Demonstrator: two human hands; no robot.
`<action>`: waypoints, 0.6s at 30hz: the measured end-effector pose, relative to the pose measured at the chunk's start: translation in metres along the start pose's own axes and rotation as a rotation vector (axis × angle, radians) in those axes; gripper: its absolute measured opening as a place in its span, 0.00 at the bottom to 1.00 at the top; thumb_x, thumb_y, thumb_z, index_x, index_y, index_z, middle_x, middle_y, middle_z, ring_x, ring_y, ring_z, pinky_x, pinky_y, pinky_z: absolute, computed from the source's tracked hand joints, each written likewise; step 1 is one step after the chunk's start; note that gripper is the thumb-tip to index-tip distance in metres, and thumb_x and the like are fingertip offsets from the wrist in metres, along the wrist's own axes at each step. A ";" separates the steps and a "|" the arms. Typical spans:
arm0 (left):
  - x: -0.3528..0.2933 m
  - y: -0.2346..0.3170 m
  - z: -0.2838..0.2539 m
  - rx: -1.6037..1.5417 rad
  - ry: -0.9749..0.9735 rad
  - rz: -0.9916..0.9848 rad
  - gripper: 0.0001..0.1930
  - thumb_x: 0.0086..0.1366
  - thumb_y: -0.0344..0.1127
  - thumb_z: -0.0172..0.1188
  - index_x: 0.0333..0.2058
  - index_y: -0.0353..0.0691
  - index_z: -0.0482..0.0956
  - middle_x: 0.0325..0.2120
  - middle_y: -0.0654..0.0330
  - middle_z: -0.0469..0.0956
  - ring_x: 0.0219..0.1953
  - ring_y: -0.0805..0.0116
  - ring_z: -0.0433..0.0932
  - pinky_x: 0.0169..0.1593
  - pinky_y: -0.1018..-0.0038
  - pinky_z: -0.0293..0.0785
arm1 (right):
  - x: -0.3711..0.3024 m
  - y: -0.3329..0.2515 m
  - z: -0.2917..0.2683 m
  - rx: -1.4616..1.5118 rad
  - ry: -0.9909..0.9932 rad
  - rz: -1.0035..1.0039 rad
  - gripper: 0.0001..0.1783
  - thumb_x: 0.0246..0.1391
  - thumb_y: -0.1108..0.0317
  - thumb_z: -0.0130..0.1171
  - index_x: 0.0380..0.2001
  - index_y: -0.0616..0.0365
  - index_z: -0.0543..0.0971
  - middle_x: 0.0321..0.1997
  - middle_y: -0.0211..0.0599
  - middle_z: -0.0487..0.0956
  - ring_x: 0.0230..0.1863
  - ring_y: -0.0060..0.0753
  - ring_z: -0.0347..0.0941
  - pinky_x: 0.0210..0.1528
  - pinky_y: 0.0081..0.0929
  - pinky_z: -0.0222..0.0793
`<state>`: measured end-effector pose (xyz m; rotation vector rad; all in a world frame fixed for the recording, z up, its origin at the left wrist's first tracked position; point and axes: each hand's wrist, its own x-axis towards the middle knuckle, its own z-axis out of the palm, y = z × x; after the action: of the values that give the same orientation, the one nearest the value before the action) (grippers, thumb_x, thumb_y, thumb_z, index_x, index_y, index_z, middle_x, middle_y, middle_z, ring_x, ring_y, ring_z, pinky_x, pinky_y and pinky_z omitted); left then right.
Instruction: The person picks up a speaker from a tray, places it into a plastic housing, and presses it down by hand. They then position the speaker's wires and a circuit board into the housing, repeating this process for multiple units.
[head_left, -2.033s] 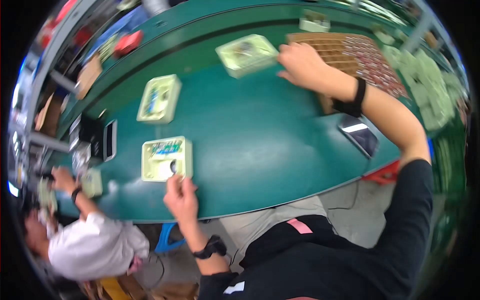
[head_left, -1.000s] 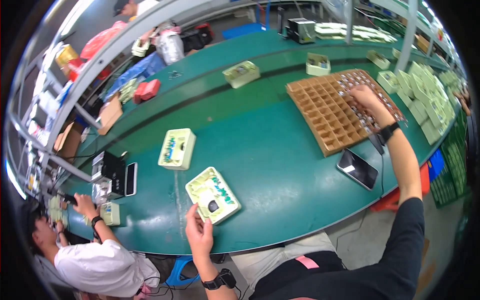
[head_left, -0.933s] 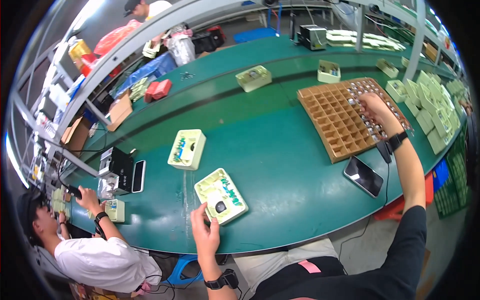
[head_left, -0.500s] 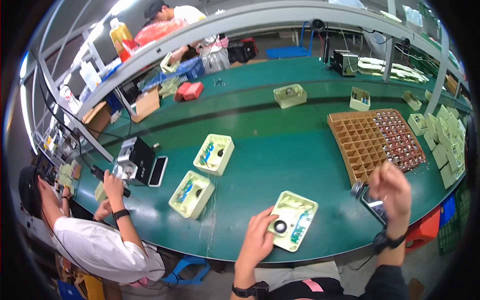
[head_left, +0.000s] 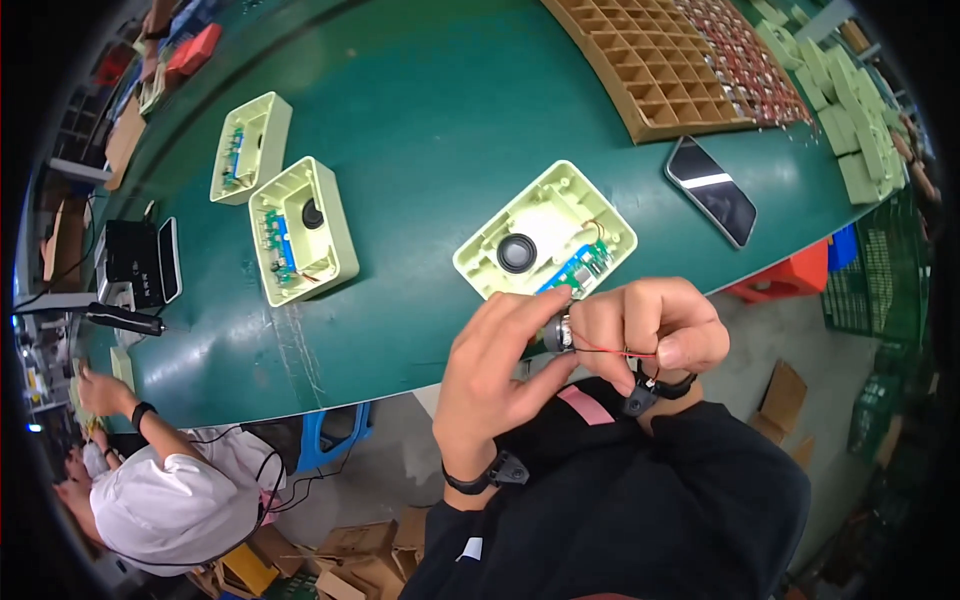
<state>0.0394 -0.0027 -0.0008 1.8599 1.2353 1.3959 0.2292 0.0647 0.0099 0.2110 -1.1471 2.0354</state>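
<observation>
Close in front of me, my left hand [head_left: 500, 365] has its thumb and fingers around a small round black-and-silver part [head_left: 557, 334], its exact kind unclear. Thin red and black wires [head_left: 612, 351] run from it to my right hand [head_left: 650, 330], whose curled fingers pinch them beside the part. Just beyond my hands lies an open pale-green plastic housing [head_left: 480, 262], hollow side up. Inside it sit a black round piece [head_left: 516, 254] and a green circuit board [head_left: 588, 268] with a blue strip. My fingers overlap the near edge of this housing.
Two similar housings [head_left: 345, 250] stand to the left on the green table [head_left: 400, 120]. A phone [head_left: 712, 190] lies at right, below a divided cardboard tray [head_left: 650, 95] partly filled with wired parts. Pale-green housings [head_left: 850, 130] pile up far right. A co-worker's hand [head_left: 105, 392] is at left.
My right hand has come left from beside the tray, bringing the round part. My left hand has left the housing and met it. The view has tilted down, and the housing lies turned differently.
</observation>
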 end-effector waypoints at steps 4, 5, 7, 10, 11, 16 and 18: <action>-0.013 0.001 0.009 -0.008 0.065 -0.092 0.27 0.46 0.26 0.81 0.46 0.35 0.81 0.34 0.54 0.82 0.30 0.61 0.79 0.32 0.71 0.75 | -0.006 0.011 -0.004 0.062 0.115 -0.080 0.14 0.65 0.59 0.57 0.32 0.58 0.71 0.34 0.42 0.76 0.32 0.29 0.67 0.39 0.27 0.66; -0.016 0.002 0.011 -0.007 0.109 -0.146 0.26 0.44 0.26 0.82 0.44 0.35 0.81 0.33 0.53 0.82 0.29 0.62 0.79 0.32 0.72 0.74 | -0.006 0.012 -0.002 0.059 0.118 -0.090 0.14 0.65 0.59 0.57 0.32 0.58 0.71 0.34 0.42 0.76 0.32 0.29 0.67 0.39 0.27 0.66; -0.022 0.001 0.016 -0.059 0.188 -0.176 0.25 0.45 0.26 0.82 0.41 0.35 0.79 0.34 0.54 0.81 0.30 0.66 0.78 0.32 0.73 0.73 | -0.001 0.012 0.003 -0.196 0.280 -0.110 0.17 0.62 0.56 0.65 0.33 0.60 0.74 0.36 0.41 0.76 0.35 0.30 0.71 0.38 0.26 0.67; -0.026 -0.002 0.017 -0.156 0.366 -0.242 0.22 0.45 0.26 0.82 0.34 0.35 0.76 0.34 0.55 0.81 0.32 0.73 0.76 0.32 0.76 0.71 | 0.000 0.014 0.004 -0.469 0.323 -0.051 0.20 0.57 0.57 0.73 0.34 0.61 0.76 0.39 0.40 0.76 0.38 0.29 0.73 0.38 0.25 0.69; -0.024 -0.005 0.015 -0.059 0.349 -0.188 0.21 0.44 0.25 0.82 0.31 0.35 0.74 0.33 0.54 0.80 0.30 0.71 0.76 0.31 0.75 0.71 | 0.000 0.015 0.004 -0.620 0.288 0.021 0.20 0.53 0.59 0.77 0.34 0.61 0.77 0.41 0.39 0.75 0.38 0.28 0.73 0.38 0.25 0.70; -0.020 -0.004 0.006 0.084 0.283 -0.145 0.18 0.43 0.20 0.77 0.24 0.36 0.71 0.32 0.54 0.80 0.26 0.67 0.77 0.29 0.73 0.72 | 0.001 0.025 0.006 -0.807 0.381 0.032 0.21 0.39 0.75 0.84 0.34 0.61 0.81 0.40 0.37 0.76 0.39 0.28 0.74 0.38 0.26 0.73; -0.019 -0.002 0.005 0.055 0.271 -0.174 0.17 0.44 0.18 0.75 0.24 0.36 0.71 0.32 0.54 0.80 0.26 0.67 0.77 0.29 0.73 0.72 | 0.001 0.025 0.005 -0.875 0.366 -0.014 0.20 0.40 0.75 0.84 0.34 0.61 0.81 0.40 0.37 0.77 0.39 0.28 0.75 0.38 0.26 0.73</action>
<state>0.0420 -0.0178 -0.0135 1.5911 1.5412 1.5670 0.2106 0.0543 -0.0030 -0.5586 -1.6441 1.3112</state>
